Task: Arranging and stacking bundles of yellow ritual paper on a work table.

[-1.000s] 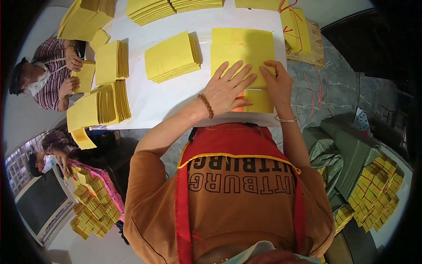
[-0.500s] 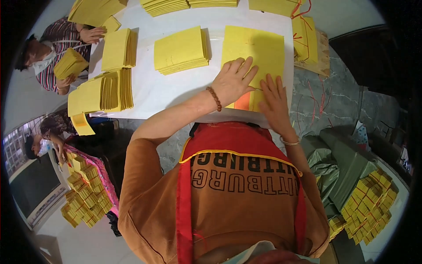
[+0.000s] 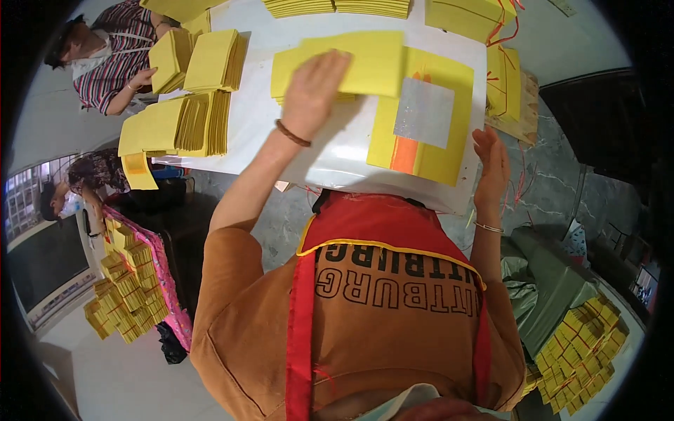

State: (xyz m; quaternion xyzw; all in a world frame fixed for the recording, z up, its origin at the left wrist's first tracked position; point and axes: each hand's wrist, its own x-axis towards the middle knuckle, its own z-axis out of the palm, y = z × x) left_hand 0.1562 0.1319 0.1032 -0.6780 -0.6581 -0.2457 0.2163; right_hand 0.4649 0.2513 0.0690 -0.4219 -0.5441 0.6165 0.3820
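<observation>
My left hand (image 3: 316, 91) has its fingers closed on a folded yellow paper sheet (image 3: 382, 59), which hangs tilted over a stack of folded yellow paper (image 3: 282, 70) on the table. Most of that stack is hidden by the hand and sheet. To the right lies a yellow paper sheet (image 3: 460, 105) bearing a silver square (image 3: 423, 112) and an orange strip (image 3: 404, 154); the held paper covers its upper left corner. Just off the table's right edge, my right hand (image 3: 491, 165) is open and holds nothing, its fingers stretched out.
More yellow paper stacks stand on the white table (image 3: 260, 130), at its left (image 3: 210, 59) and far edge (image 3: 372, 5). Tied yellow bundles (image 3: 502, 81) sit beyond the right edge. A person in a striped shirt (image 3: 116, 49) handles paper at left. Bundles are piled at lower left (image 3: 130, 295) and lower right (image 3: 583, 351).
My left hand has lifted the folded yellow paper and carried it left, over the stack. The sheet with the silver square now shows. My right hand has drawn away to the right.
</observation>
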